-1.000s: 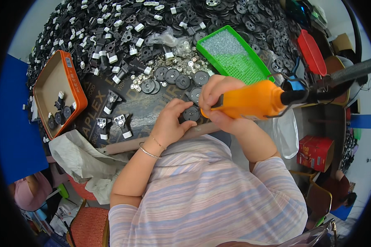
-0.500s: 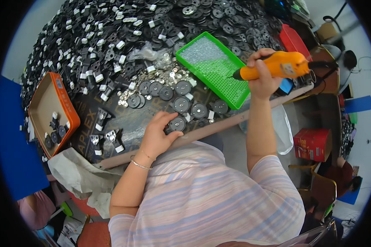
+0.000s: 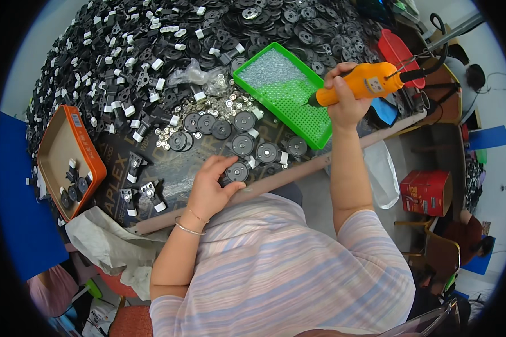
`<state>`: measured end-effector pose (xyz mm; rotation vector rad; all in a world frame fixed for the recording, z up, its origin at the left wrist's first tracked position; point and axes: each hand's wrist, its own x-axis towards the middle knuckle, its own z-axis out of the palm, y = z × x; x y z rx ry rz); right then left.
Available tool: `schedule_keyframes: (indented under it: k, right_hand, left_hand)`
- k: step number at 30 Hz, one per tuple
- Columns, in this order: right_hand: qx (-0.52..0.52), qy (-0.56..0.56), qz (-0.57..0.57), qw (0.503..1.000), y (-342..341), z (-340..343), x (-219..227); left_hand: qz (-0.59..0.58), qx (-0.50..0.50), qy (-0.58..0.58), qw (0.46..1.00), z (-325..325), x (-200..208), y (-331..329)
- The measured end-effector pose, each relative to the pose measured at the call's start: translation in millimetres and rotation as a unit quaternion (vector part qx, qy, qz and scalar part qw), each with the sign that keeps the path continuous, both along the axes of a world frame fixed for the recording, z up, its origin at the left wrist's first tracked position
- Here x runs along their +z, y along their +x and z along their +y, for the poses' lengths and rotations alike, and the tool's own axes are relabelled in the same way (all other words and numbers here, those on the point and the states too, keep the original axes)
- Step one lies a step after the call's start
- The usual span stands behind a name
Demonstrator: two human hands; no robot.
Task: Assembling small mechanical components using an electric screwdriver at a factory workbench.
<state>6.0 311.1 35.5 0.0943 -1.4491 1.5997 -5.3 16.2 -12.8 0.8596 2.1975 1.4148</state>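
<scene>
My left hand [image 3: 207,190] rests at the table's front edge, with thumb and index finger around the rim of a black wheel [image 3: 237,172] that lies flat. In my right hand [image 3: 347,105] is an orange electric screwdriver [image 3: 371,82], held almost level. Its dark tip hovers over the perforated part of a green tray [image 3: 284,109], whose far end is heaped with small silvery pieces. More black wheels [image 3: 267,152] lie just beyond my left hand, some with white pieces beside them. Behind these wheels are scattered small shiny metal parts [image 3: 230,105].
A big heap of black brackets with white ends [image 3: 123,67] and black discs [image 3: 303,28] covers the far table. At left an orange-rimmed tray [image 3: 99,154] holds a few parts, near several loose brackets [image 3: 150,194]. A red tray [image 3: 396,50] stands at far right.
The screwdriver in my right hand has moved a little left over the green tray, and its cable and hanging hook show more. My left hand stays at the same wheel.
</scene>
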Motion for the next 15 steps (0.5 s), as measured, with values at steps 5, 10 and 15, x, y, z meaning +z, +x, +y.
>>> schedule_keyframes:
  k: [5,10,15]
  right_hand:
    - [0.018,-0.013,0.009,1.000,-1.6,-0.1,0.4]
    - [0.012,-0.029,-0.002,0.999,-0.6,2.0,2.1]
    - [0.107,-0.072,0.064,0.990,12.8,-17.9,28.5]
  left_hand:
    - [0.010,-0.005,0.005,1.000,-1.0,-0.4,-0.1]
    - [0.009,-0.004,0.008,1.000,-2.1,-1.3,0.4]
    - [0.025,0.000,0.006,1.000,-3.3,-1.7,0.2]
